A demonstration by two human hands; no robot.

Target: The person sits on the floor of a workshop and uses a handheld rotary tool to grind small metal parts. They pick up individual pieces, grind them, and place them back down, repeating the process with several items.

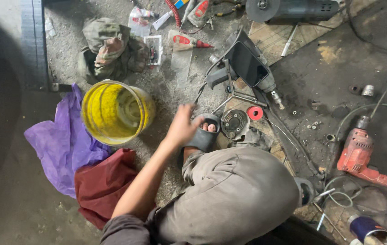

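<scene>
While the person is squatting on the dirty floor, the left hand is hovering open and holding nothing, between the yellow bucket and the round metal part lying beside the sandalled foot. The right hand is not showing. Nothing is being gripped yet, so the work seems hardly begun.
</scene>
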